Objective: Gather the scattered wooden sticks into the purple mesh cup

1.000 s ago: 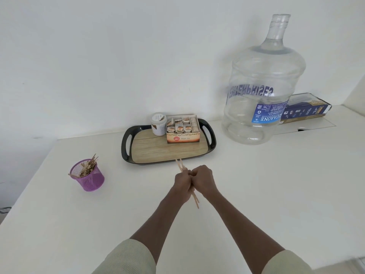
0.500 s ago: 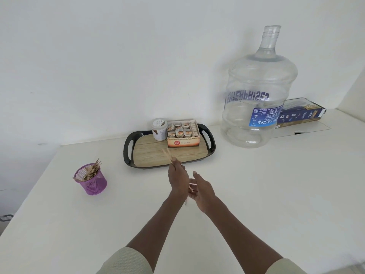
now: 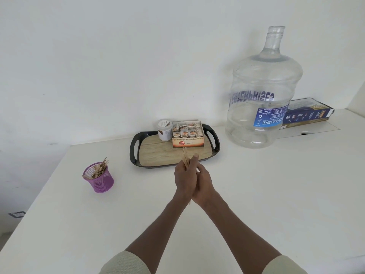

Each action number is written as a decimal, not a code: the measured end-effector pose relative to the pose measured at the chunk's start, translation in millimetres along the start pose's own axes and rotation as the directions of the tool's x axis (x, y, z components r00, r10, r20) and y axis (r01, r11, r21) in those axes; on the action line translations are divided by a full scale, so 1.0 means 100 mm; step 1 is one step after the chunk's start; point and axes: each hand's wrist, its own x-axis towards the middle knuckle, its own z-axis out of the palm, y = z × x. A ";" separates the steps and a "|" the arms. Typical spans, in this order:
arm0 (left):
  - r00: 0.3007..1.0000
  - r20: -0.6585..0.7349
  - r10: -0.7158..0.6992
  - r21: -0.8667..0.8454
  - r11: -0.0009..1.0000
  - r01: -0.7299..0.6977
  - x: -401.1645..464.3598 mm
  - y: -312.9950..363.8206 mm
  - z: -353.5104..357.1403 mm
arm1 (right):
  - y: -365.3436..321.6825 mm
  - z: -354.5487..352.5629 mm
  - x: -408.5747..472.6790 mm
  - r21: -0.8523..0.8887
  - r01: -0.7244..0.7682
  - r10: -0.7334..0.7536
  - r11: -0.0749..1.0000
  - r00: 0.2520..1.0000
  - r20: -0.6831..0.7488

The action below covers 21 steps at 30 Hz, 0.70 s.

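Over the white desk point(image 3: 256, 194), the left hand point(image 3: 184, 179) and right hand point(image 3: 203, 184) press together palm to palm, their shared grip closed on a few thin pale wooden sticks point(image 3: 185, 157). The tips poke out past the fingertips toward the black-rimmed wood-grain tray point(image 3: 158, 153); a lower end seems to show beneath the wrists. The purple mesh cup point(image 3: 99, 179), already holding sticks, stands well apart to the left.

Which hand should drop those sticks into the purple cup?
Probably the left hand. The purple mesh cup stands on its side of the table, and it already presses the sticks against the right hand.
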 end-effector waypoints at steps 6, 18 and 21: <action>0.998 -0.052 0.017 -0.074 0.997 -0.021 -0.03 0.07 -0.06 | 0.06 -0.09 0.02 0.006 -0.018 0.018 1.000 0.998 -0.054; 0.915 -0.180 -0.362 -0.330 0.898 0.290 0.12 -0.03 -0.37 | -0.03 -0.04 0.11 -0.622 0.069 -0.268 0.780 0.935 -0.233; 0.855 -0.202 -0.477 -0.395 0.839 0.375 0.18 -0.14 -0.56 | -0.20 -0.23 0.12 -0.816 -0.036 -0.450 0.576 0.821 -0.353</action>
